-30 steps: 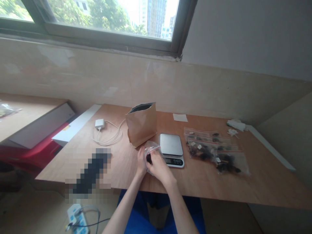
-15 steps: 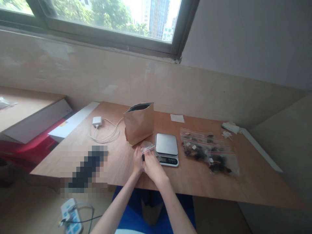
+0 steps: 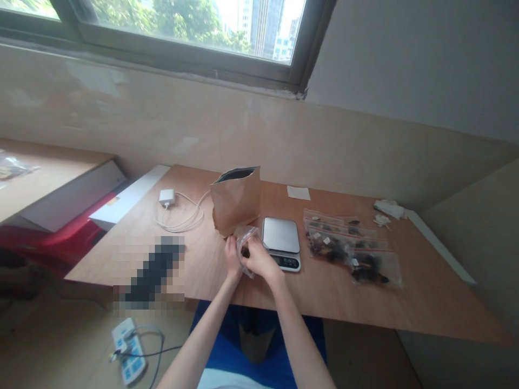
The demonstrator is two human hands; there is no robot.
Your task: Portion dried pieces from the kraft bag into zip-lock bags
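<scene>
In front of me, near the table's front edge, a clear zip bag (image 3: 246, 233) with a reddish strip is between my hands. My left hand (image 3: 232, 258) is closed on the bag's left side. From the right, my right hand (image 3: 259, 260) has its fingers curled at the bag, with something small and dark beside the fingertips; what they grip is hard to make out. Just behind the hands an open brown paper bag (image 3: 235, 199) stands upright, its dark inside showing. Close to my right hand is a kitchen scale (image 3: 280, 235) with a bare silver plate and a dark display.
Several zip bags of dark pieces (image 3: 330, 246) lie overlapping right of the scale. A white charger (image 3: 166, 196) with a coiled cable sits left, behind a pixelated dark patch (image 3: 156, 273). White paper (image 3: 299, 193) lies at the back. A power strip (image 3: 128, 351) is on the floor.
The view has shifted slightly, so the table's things sit a little higher and further right. My right hand has turned and its fingers show more at the zip bag, which both hands are still at.
</scene>
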